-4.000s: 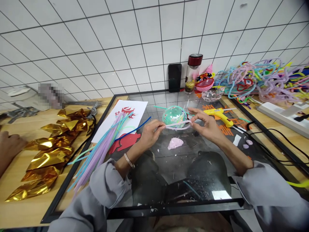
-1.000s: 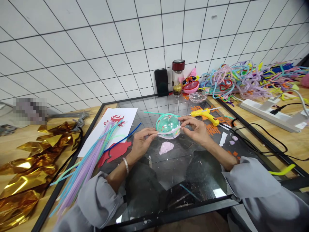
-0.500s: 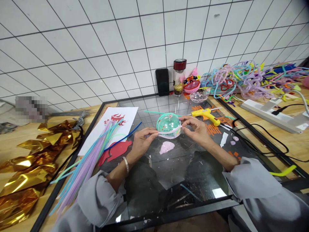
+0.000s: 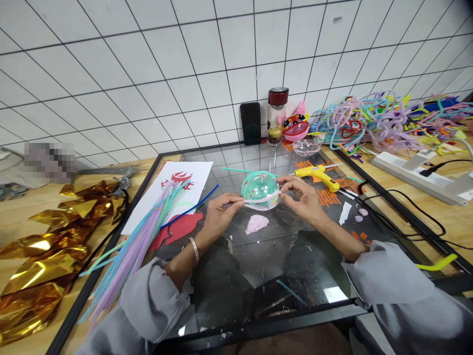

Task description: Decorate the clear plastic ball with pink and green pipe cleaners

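The clear teal dome sits on the glass sheet in the middle of the counter, just near of the yellow glue gun. Both hands pinch one pale strip: the left hand grips its left end, and the right hand grips its right end against the dome's right side.

Four seconds ago the strip hung stretched between the hands, clear of the dome. Now it lies pressed along the dome's near lower edge, curving with it, and over the last second it has hardly shifted. As I judge it, the near half of the rim is covered and the far half is bare.

A pink scrap lies just near of the dome. A bundle of straight fuzzy stems lies to the left.
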The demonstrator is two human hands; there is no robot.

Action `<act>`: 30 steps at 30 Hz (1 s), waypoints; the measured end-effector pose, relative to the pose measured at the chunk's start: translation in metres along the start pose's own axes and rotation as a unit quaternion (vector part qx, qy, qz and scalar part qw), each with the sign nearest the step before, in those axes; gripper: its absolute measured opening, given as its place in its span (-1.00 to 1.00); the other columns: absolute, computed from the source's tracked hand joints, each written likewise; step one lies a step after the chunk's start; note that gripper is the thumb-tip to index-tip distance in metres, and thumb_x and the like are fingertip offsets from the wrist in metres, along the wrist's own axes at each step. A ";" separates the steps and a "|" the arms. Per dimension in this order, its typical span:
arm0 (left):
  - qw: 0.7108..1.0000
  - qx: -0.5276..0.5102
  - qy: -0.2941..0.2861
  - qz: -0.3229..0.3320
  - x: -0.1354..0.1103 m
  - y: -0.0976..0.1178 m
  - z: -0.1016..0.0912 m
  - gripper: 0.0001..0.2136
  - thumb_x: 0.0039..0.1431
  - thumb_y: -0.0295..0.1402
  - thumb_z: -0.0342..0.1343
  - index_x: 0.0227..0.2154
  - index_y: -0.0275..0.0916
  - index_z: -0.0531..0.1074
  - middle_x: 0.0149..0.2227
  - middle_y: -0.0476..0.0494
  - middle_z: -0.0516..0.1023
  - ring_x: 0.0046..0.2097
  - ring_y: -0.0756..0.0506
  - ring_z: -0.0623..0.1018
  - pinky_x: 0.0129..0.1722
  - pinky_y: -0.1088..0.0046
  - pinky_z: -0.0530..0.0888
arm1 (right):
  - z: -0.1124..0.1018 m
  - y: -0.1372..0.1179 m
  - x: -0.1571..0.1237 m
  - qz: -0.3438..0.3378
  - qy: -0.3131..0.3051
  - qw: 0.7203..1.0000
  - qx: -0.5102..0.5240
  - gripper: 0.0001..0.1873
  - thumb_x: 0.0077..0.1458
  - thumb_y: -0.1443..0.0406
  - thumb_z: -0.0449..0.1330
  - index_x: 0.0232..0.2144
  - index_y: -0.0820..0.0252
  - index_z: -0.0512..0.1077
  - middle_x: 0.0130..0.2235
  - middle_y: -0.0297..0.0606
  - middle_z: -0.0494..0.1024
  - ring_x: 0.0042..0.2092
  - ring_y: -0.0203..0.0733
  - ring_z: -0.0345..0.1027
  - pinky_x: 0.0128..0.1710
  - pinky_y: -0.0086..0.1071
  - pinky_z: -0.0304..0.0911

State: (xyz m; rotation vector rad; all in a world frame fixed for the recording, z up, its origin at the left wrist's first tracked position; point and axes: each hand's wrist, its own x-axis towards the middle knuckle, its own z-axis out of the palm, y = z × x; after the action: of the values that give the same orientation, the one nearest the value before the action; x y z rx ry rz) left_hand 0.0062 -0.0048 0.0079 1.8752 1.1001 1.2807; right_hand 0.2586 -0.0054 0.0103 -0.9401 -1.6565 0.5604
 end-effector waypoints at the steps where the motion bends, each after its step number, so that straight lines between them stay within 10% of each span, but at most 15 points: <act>1: 1.000 0.000 0.001 -0.001 0.000 0.000 0.000 -0.85 0.12 -0.26 0.24 -0.39 -0.23 0.62 -0.33 -0.14 0.68 -0.26 -0.09 0.63 -0.19 0.39 0.55 | 0.000 0.000 0.000 -0.003 -0.001 1.000 -0.002 -0.93 0.01 0.38 0.22 -0.45 0.11 0.41 -0.11 -0.18 0.56 -0.02 -0.07 0.45 0.05 -0.11 0.30; 30: 0.998 -0.037 -0.002 -0.042 -0.004 -0.002 0.006 -0.84 0.12 -0.27 0.21 -0.38 -0.25 0.60 -0.48 -0.05 0.58 -0.44 0.01 0.49 -0.40 0.51 0.45 | -0.002 -0.006 -0.002 -0.020 0.011 0.999 -0.049 -0.91 0.02 0.40 0.19 -0.44 0.10 0.39 -0.12 -0.19 0.55 -0.06 -0.08 0.43 0.01 -0.13 0.30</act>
State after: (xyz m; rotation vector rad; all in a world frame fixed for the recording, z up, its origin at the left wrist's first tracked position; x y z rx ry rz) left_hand 0.0105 -0.0073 0.0021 1.7583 1.1033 1.2514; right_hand 0.2588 -0.0106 0.0142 -0.9782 -1.6924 0.4439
